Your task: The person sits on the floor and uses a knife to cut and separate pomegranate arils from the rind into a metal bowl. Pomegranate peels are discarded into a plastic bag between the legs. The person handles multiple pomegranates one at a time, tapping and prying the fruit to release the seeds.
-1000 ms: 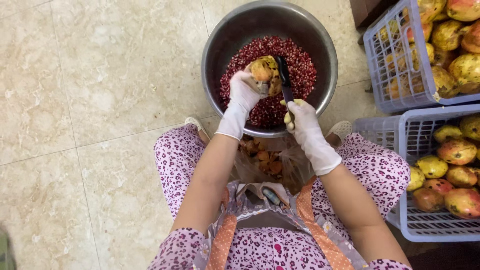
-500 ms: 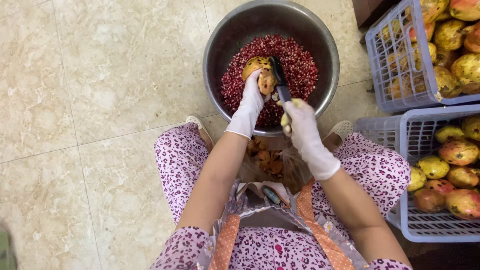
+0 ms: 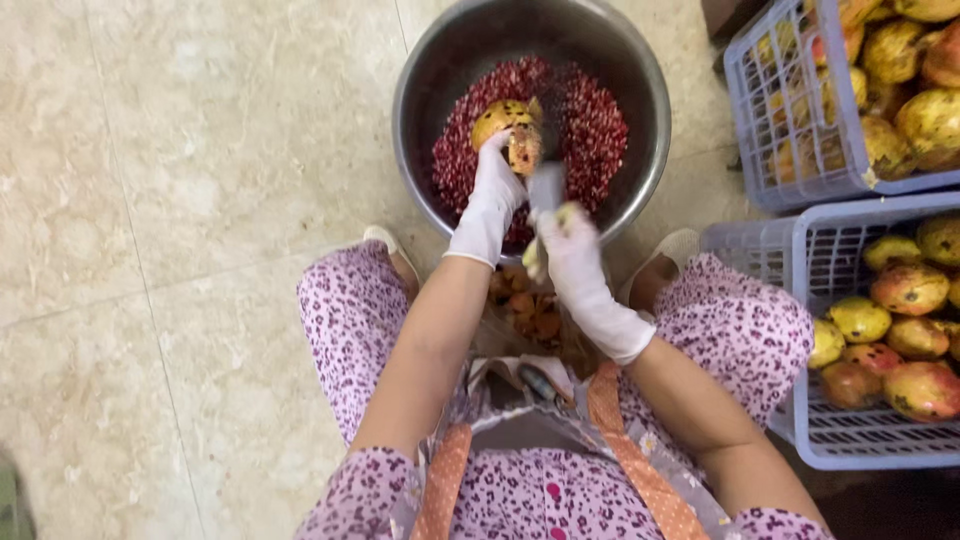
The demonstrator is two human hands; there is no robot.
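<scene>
Head view, read from left to right. Pale marbled floor tiles [image 3: 180, 200] fill the left half. At centre sits the person, knees apart in pink flower-printed trousers [image 3: 350, 320], with a grey apron on orange straps [image 3: 620, 440] across the lap.

The left hand [image 3: 495, 195], in a white glove, reaches over the near rim of a round steel bowl [image 3: 420, 90]. Its fingers are clasped around a pomegranate half [image 3: 505, 125], yellow-brown rind uppermost, held above the heap of dark red pomegranate seeds [image 3: 590, 120] that covers the bowl's bottom.

Just right of it, the right hand [image 3: 575, 255], also white-gloved, is clenched on the handle of a dark utensil [image 3: 545, 185]. The utensil is blurred, so its kind cannot be told. Its tip lies just beside the fruit half; whether the two touch cannot be told.

Below both hands, between the knees, lies a pile of orange-brown rind pieces [image 3: 530, 305], near the bowl's near edge.

At far right stand two lavender plastic crates. The upper crate [image 3: 790, 150] and the lower crate [image 3: 830, 440] each hold whole pomegranates [image 3: 910, 290], yellow to reddish, with dark blemishes. The lower crate touches the person's right knee.
</scene>
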